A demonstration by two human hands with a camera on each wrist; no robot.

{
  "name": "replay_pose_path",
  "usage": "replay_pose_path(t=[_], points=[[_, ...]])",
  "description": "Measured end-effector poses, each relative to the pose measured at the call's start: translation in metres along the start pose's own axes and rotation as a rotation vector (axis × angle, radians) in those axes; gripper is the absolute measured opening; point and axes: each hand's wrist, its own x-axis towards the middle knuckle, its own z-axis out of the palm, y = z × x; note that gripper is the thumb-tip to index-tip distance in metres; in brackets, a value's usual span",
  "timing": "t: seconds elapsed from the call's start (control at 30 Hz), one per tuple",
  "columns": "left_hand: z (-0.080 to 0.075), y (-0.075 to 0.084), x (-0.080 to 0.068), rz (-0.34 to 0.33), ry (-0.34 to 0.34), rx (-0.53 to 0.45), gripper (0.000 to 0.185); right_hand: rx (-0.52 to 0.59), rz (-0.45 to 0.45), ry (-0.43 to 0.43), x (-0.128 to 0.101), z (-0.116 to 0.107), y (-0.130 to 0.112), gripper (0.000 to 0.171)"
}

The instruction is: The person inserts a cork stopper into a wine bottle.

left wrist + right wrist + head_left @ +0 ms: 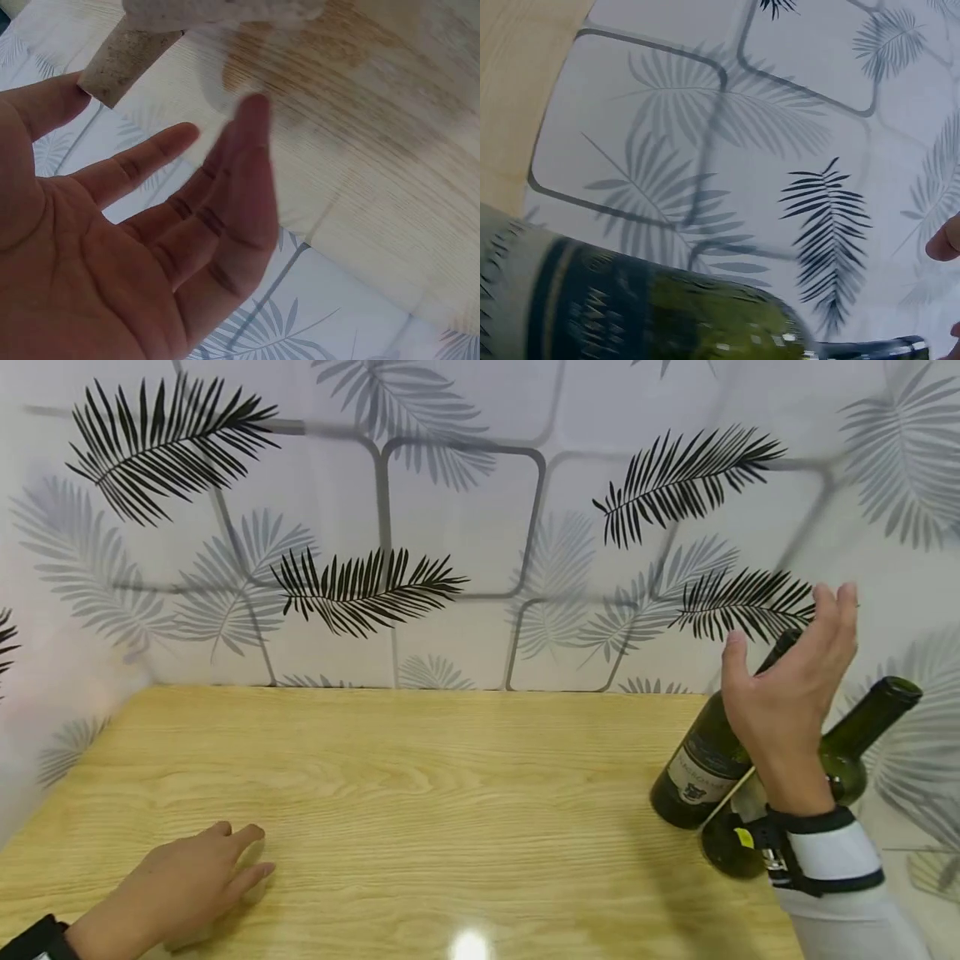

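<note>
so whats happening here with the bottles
A person's right hand is open, fingers spread, beside the neck of a labelled green bottle. A second green bottle stands close behind it. The left hand rests open on the wooden table, holding nothing.

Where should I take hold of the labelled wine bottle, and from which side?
Probably the neck, from above. The labelled bottle appears to stand on the table, its neck rising behind the open right hand, which hovers there without closing. The neck is slim enough to wrap. A second bottle crowds its right side, so coming in low from there looks awkward.
</note>
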Motion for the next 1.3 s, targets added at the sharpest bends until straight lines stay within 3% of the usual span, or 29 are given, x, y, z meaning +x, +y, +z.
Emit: replay_pose_path(t=[0.1,0.23,0.37,0.47,0.63,0.77,0.87,0.97,1.03,1.13,1.3], points=[[-0.003,0.001,-0.002,-0.023,-0.017,-0.006,0.053,0.050,0.162,0.014,-0.009,0.015,0.014,0.080],[-0.001,0.004,-0.005,0.015,-0.012,-0.016,0.043,0.085,0.331,0.022,-0.018,0.024,0.025,0.084],[0.004,0.010,-0.004,0.060,0.013,-0.011,0.010,0.032,0.481,-0.025,-0.015,0.023,0.032,0.062],[0.004,0.014,-0.005,0.063,0.039,-0.001,0.020,0.002,0.517,-0.072,-0.016,0.024,0.039,0.041],[-0.007,0.011,-0.010,0.090,0.077,0.020,0.016,0.050,0.443,-0.098,-0.031,0.039,0.038,0.030],[-0.019,0.009,-0.009,0.131,0.130,0.023,0.012,0.148,0.372,-0.132,-0.041,0.052,0.021,0.028],[-0.027,0.010,-0.008,0.161,0.175,0.032,0.017,0.239,0.349,-0.216,-0.049,0.061,0.001,0.028],[-0.033,0.015,-0.007,0.191,0.216,0.020,0.021,0.328,0.342,-0.366,-0.057,0.069,-0.023,0.032],[-0.036,0.021,-0.007,0.213,0.274,0.016,0.022,0.387,0.325,-0.488,-0.061,0.073,-0.039,0.035],[-0.040,0.033,-0.006,0.255,0.415,0.008,0.024,0.466,0.271,-0.630,-0.070,0.080,-0.063,0.035],[-0.054,0.059,0.003,0.415,0.631,-0.023,0.047,0.609,0.175,-0.719,-0.093,0.088,-0.102,0.025]])
